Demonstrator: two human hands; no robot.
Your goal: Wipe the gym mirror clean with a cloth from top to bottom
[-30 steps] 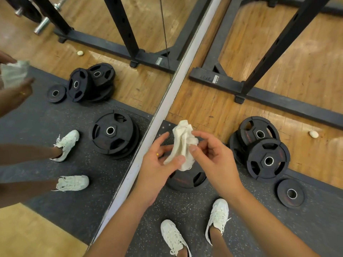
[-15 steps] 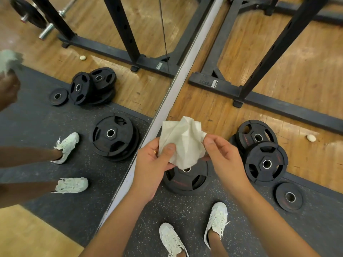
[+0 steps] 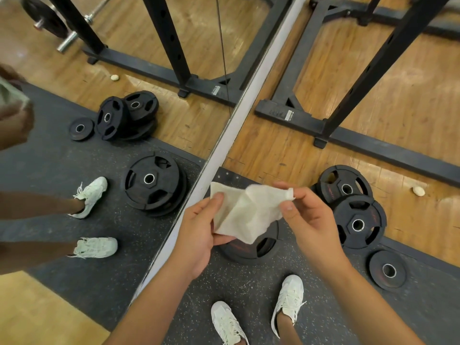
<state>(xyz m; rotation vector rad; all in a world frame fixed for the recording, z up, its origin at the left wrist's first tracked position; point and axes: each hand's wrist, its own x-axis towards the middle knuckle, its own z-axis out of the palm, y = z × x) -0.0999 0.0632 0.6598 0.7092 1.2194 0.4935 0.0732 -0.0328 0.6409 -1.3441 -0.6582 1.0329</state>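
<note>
— Well, both hands are busy: the left hand (image 3: 199,235) pinches one edge of the cloth (image 3: 246,212) under its thumb, the right hand (image 3: 311,220) nips the opposite corner, so it hangs spread between them.
— And the mirror (image 3: 99,70)?
— Just left of them, not touched; weight plates (image 3: 358,224) lie on the mat (image 3: 249,282) under the cloth and off to the right, near the rack base (image 3: 291,118).

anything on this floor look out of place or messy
Yes. A small pale lump lies loose on the wood floor near the weight plates; I cannot tell what it is. The plates sit in an overlapping heap on the rubber mat, one small plate apart.
</note>
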